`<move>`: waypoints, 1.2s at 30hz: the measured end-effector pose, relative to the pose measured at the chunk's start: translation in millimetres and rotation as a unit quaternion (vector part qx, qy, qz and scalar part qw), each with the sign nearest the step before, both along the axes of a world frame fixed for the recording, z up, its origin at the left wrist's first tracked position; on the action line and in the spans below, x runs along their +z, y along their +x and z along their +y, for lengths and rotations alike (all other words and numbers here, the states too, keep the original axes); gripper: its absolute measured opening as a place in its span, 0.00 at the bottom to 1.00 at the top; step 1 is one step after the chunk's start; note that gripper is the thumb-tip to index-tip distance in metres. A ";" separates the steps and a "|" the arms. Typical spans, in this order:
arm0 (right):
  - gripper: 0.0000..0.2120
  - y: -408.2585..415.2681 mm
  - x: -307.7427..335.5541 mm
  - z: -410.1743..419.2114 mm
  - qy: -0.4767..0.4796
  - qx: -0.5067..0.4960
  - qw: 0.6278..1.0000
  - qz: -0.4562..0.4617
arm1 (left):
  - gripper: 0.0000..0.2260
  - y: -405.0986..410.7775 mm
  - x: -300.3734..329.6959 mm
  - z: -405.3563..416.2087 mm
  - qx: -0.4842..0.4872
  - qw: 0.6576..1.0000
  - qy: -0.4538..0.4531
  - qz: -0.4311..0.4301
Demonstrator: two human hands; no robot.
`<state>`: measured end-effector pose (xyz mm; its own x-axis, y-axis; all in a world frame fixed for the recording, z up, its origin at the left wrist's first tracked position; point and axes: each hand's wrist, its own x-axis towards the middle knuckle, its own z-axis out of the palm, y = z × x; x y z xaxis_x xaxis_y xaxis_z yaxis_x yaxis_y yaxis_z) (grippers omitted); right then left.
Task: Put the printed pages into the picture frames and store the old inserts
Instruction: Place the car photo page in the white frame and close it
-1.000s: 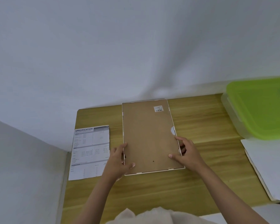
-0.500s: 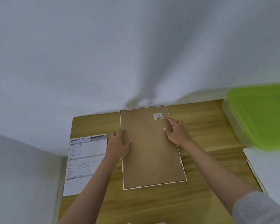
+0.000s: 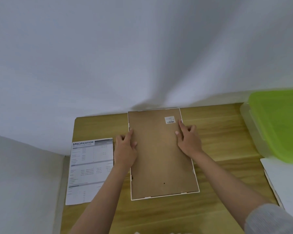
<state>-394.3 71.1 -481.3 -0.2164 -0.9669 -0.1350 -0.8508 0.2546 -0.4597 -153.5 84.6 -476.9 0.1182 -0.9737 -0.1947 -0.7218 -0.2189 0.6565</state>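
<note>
Picture frame (image 3: pixel 161 154) lay face-down, brown backing up, mid wooden table (image 3: pixel 218 132). Left hand (image 3: pixel 125 149) rested on its left edge, fingers loose, gripping nothing. Right hand (image 3: pixel 189 139) pressed the right edge with index finger extended, the others curled. Printed page (image 3: pixel 90 169) lay flat just left of frame. Green-lidded box (image 3: pixel 277 125) sat far right.

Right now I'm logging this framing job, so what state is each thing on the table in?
picture frame: face down, brown backing board showing, flat on the table.
printed page: loose, face up, left of the frame.
green-lidded box: lid on.
left hand: fingers resting on the frame's left edge.
right hand: fingers pressing at the frame's right edge.
white sheets: lying flat at right.
</note>
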 end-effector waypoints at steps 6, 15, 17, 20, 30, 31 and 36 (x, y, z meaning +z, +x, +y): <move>0.25 2.4 4.4 5.2 0.023 -0.031 0.998 -0.051 | 0.22 1.0 8.7 5.5 -0.007 1.000 0.006 0.016; 0.26 6.6 10.7 117.9 0.023 -0.043 0.992 -0.118 | 0.24 9.9 15.8 100.2 -0.028 0.997 0.038 0.055; 0.27 6.5 11.0 146.2 0.026 -0.051 0.991 -0.123 | 0.24 9.6 16.6 122.3 -0.021 0.997 0.047 0.054; 0.27 9.5 13.4 178.5 0.031 -0.051 0.993 -0.099 | 0.24 8.9 19.5 142.4 -0.011 0.997 0.058 0.047; 0.18 23.0 50.0 183.0 -0.004 -0.177 0.960 -0.218 | 0.18 26.4 58.9 142.5 0.023 0.950 0.122 0.287; 0.18 23.5 53.0 183.6 -0.003 -0.175 0.959 -0.223 | 0.17 27.2 66.5 143.4 0.017 0.941 0.125 0.315; 0.20 23.8 61.9 182.9 -0.010 -0.126 0.981 -0.150 | 0.18 20.5 105.6 145.1 -0.012 0.933 0.082 0.351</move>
